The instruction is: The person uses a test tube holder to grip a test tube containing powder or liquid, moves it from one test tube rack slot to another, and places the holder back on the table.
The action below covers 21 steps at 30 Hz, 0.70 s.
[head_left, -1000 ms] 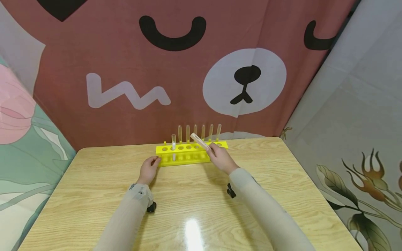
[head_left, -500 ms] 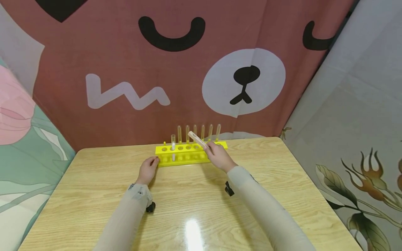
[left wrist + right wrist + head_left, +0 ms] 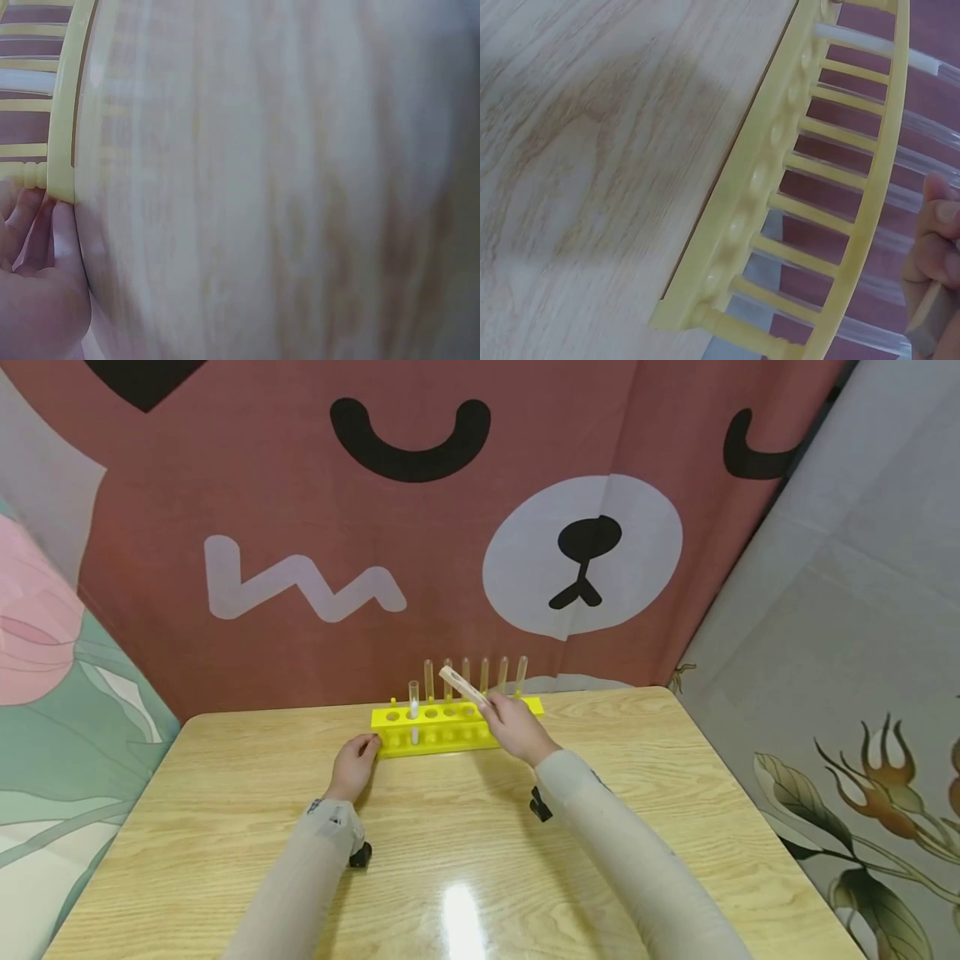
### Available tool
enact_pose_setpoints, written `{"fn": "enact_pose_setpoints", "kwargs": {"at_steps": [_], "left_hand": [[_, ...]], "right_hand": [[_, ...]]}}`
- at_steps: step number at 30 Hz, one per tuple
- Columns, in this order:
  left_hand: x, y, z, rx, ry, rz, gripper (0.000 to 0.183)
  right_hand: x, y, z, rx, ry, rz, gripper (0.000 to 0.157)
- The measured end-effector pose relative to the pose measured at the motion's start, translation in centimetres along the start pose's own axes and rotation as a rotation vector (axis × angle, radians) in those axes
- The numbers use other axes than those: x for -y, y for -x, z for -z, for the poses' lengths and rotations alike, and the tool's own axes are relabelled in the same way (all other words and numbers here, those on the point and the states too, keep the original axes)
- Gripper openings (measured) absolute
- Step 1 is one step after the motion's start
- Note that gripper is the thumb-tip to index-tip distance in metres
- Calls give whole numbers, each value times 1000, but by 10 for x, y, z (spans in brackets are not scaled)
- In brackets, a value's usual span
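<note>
In the head view a yellow test tube rack stands near the table's back edge. One upright test tube with white stuff in it sits in a hole near its left end. Several clear test tubes rise from the back row. My left hand pinches the rack's lower left end; in the left wrist view the thumb lies against the base. My right hand grips a pale wooden test tube clamp, tilted up to the left above the rack's right half.
The wood-grain table reaches toward me, with a bright light reflection near its front. A reddish curtain with a bear face hangs right behind the rack. A patterned pale curtain hangs along the right side.
My right hand has shifted slightly left and up, bringing the test tube clamp's tip further left over the rack. The left hand and the rack stay where they were.
</note>
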<state>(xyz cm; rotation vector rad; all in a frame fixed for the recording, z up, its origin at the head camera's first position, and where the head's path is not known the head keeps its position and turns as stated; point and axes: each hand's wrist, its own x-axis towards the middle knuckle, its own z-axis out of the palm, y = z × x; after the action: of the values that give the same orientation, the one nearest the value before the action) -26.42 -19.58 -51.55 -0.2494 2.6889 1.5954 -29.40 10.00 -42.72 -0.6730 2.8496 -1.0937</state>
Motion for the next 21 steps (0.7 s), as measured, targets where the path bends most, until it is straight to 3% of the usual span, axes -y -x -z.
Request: {"fn": "enact_pose_setpoints", "kwargs": {"at_steps": [21], "left_hand": [[0, -1, -1, -13, -7, -8, 43]], "right_hand": [[21, -7, -4, -27, 99, 28, 26]]}}
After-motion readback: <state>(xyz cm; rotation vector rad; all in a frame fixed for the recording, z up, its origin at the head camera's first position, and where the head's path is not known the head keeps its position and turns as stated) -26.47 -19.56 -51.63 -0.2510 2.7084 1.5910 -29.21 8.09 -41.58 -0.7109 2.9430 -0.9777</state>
